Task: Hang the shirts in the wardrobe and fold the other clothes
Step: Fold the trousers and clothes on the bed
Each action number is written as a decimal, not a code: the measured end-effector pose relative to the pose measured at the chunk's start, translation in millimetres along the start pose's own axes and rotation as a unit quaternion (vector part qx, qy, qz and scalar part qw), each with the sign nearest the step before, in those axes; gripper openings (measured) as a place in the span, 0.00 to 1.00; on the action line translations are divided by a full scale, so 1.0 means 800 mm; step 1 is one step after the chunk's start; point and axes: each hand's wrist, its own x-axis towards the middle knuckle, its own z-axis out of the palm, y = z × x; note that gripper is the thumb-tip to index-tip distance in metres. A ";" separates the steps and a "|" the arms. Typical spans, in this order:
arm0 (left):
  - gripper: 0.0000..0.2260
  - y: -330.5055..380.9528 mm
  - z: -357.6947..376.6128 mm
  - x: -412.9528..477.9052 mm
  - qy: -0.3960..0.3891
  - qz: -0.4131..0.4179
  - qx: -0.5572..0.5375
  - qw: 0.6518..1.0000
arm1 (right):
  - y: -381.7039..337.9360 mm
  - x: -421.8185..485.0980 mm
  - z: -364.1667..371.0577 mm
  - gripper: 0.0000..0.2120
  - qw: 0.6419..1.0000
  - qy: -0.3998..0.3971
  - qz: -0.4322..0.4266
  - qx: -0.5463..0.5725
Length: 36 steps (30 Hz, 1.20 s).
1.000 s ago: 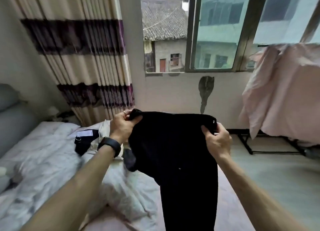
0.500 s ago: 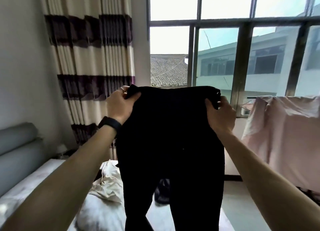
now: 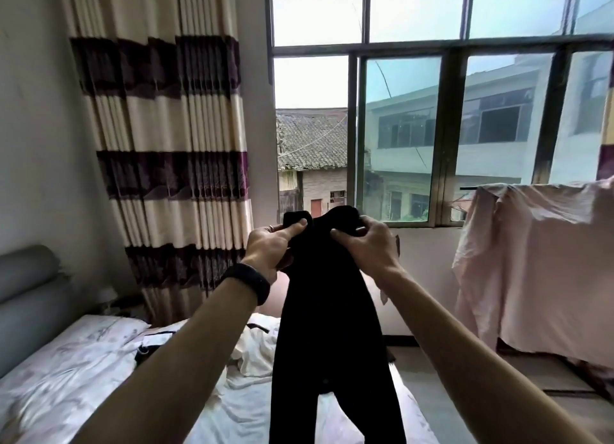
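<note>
Over bed [image 3: 83, 377], black trousers [image 3: 325, 327] between hands [image 3: 269, 247] [image 3: 368, 244]

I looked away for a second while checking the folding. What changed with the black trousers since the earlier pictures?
The left hand and right hand came together, so the black trousers now hang narrow instead of spread wide. Both still grip the waistband above the bed.

A pair of black fabric trousers [image 3: 332, 327] hangs from a left hand [image 3: 269, 249] and a right hand [image 3: 365, 244], close together at the waistband, before a metal-framed glass window [image 3: 445, 137]. Beneath lies a white-sheeted bed [image 3: 83, 370], its grey padded headboard [image 3: 26, 284] at far left. A cream-and-purple striped curtain [image 3: 172, 144] hangs left of the window; a pale pink draped cloth [image 3: 538, 260], right.
</note>
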 end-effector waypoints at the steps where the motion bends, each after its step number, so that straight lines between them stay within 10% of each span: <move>1: 0.13 -0.007 0.007 -0.002 -0.013 -0.007 -0.006 1.000 | 0.001 -0.005 0.002 0.16 1.000 0.003 -0.012 -0.004; 21: 0.13 -0.060 0.022 -0.028 -0.144 0.094 0.065 0.983 | 0.062 -0.043 0.000 0.12 0.985 -0.042 -0.027 0.166; 28: 0.15 -0.070 0.012 -0.023 -0.119 0.121 0.116 0.979 | 0.057 -0.049 -0.009 0.20 0.936 -0.205 0.047 0.281; 32: 0.12 -0.068 0.000 -0.025 -0.129 0.097 0.105 0.981 | 0.085 -0.038 -0.026 0.09 0.966 -0.065 0.093 0.232; 36: 0.12 -0.038 -0.013 -0.032 -0.153 0.087 0.077 0.981 | 0.091 -0.036 -0.030 0.40 0.966 -0.136 0.137 0.172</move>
